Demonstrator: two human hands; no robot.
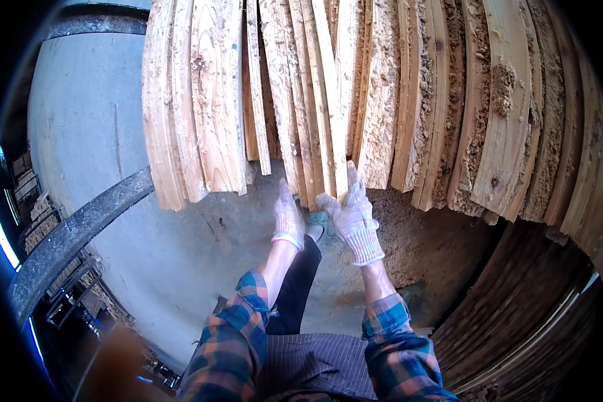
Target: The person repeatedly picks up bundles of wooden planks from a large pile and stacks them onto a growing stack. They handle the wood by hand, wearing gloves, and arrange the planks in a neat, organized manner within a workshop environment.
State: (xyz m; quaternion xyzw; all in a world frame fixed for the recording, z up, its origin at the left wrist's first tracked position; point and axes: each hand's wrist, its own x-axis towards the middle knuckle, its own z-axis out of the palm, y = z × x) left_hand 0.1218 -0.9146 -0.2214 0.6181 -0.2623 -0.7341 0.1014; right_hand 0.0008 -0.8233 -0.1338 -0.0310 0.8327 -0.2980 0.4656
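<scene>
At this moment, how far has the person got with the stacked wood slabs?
Done: rough-sawn wood slabs already lie stacked side by side, ends overhanging the concrete floor. In hand: gloved left hand and right hand both reach the ends of the middle slabs. Left: no slab looks pulled free yet.

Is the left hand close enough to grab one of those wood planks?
Probably yes. The left hand is raised right under the plank ends, fingertips about touching them, with nothing between. The right hand is already at the neighbouring planks.
</scene>
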